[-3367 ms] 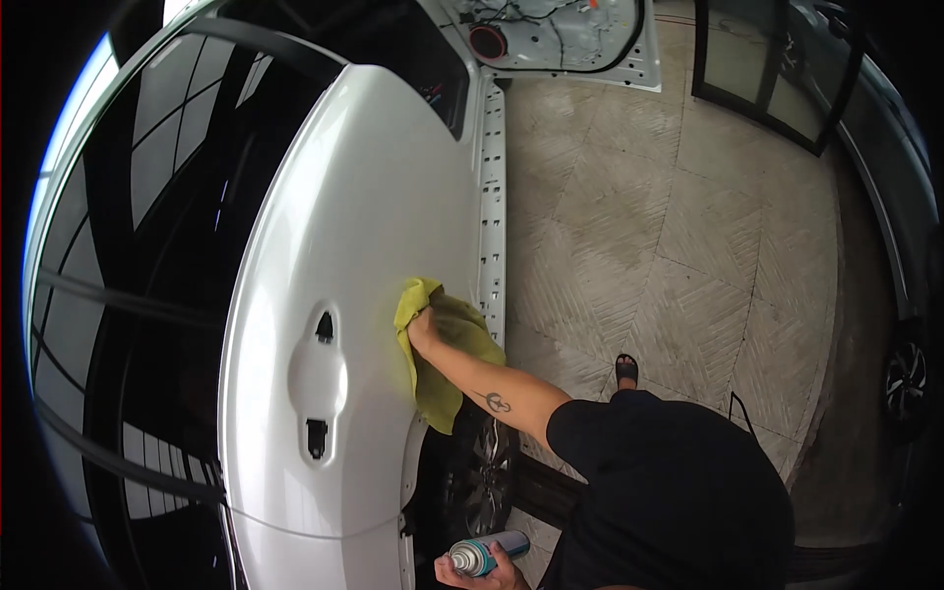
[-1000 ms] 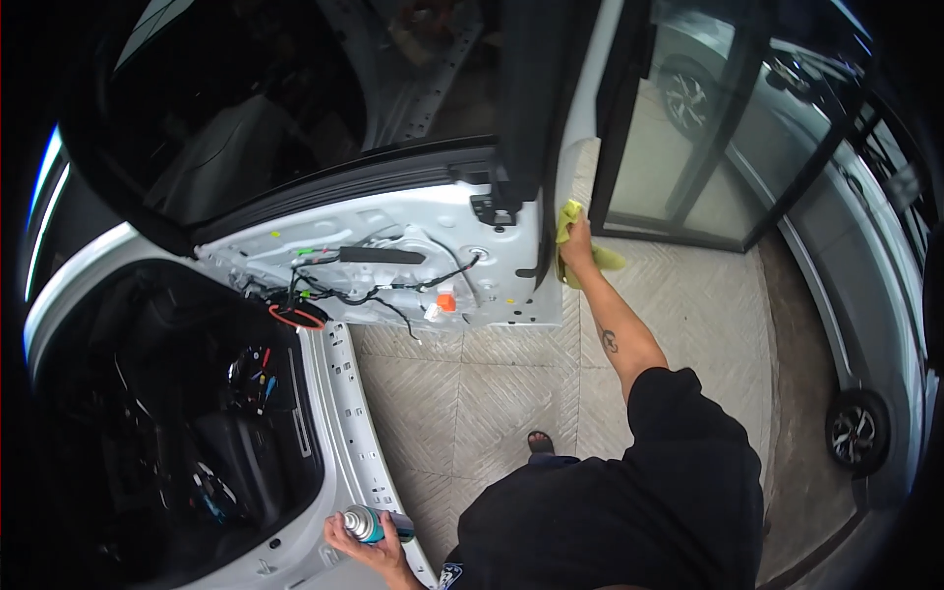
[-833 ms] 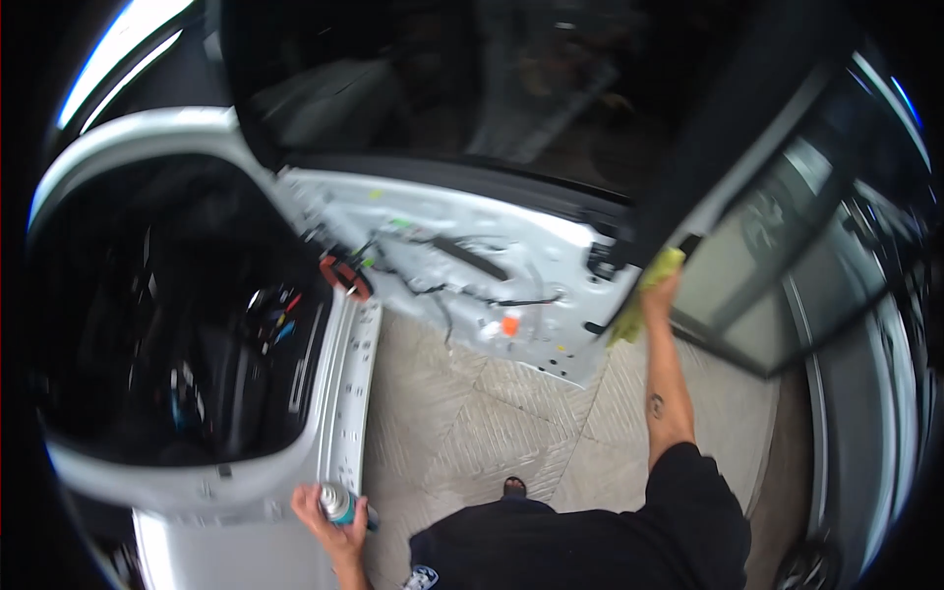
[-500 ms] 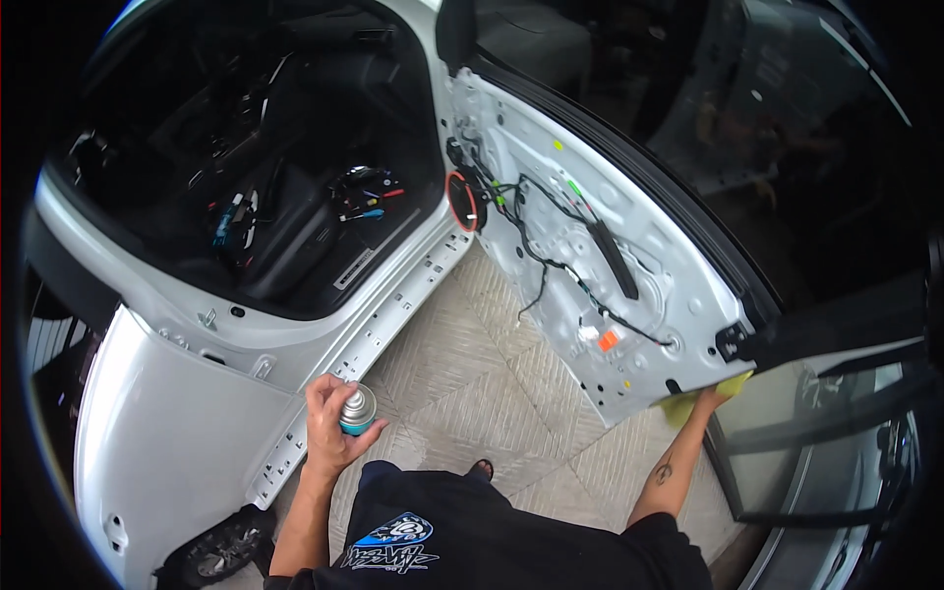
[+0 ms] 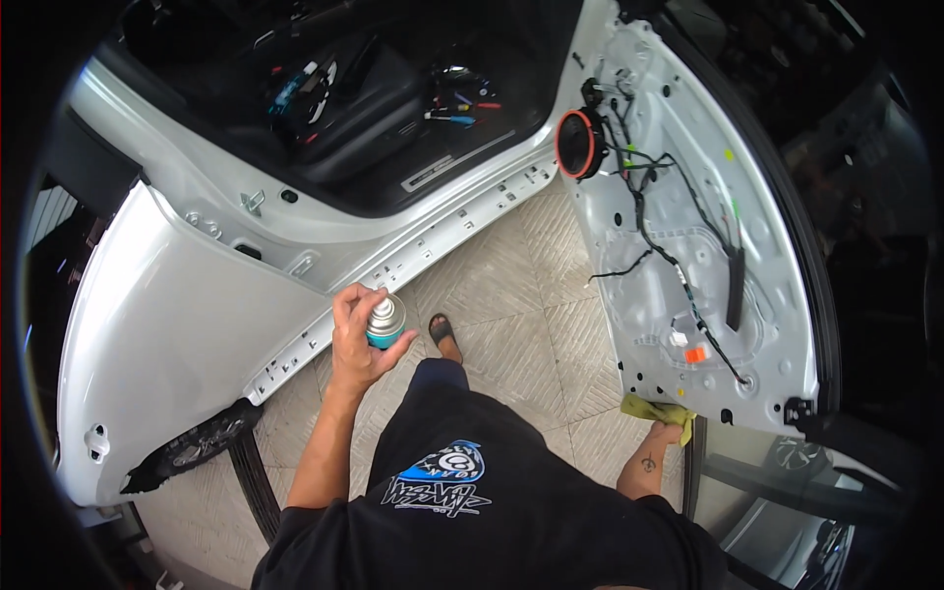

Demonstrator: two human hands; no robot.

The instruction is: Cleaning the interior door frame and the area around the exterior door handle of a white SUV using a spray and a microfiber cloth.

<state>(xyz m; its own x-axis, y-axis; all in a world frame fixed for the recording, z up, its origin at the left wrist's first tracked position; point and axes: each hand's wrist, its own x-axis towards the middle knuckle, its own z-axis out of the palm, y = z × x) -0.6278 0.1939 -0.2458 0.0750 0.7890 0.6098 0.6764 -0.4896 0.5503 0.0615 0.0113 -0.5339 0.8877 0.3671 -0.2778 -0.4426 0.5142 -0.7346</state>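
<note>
My left hand is closed around a spray can with a silver top and teal body, its index finger on the nozzle. The can is above the car's door sill. At the right, my right hand grips a yellow-green cloth at the bottom end of a white car door with no trim panel. A black wiring harness runs over the bare metal. Near the hinge side sits a round speaker with an orange-red ring. My right fingers are partly hidden by the cloth.
The white car body and its perforated sill are on the left. Inside the car, screwdrivers and other tools lie on the dark floor. Textured tiles cover the ground, where my sandalled foot stands. Glass is at the lower right.
My view has shifted, so the door and car interior appear further right and higher. My left hand still holds the can, and my right hand stays with the cloth at the door's bottom edge.
</note>
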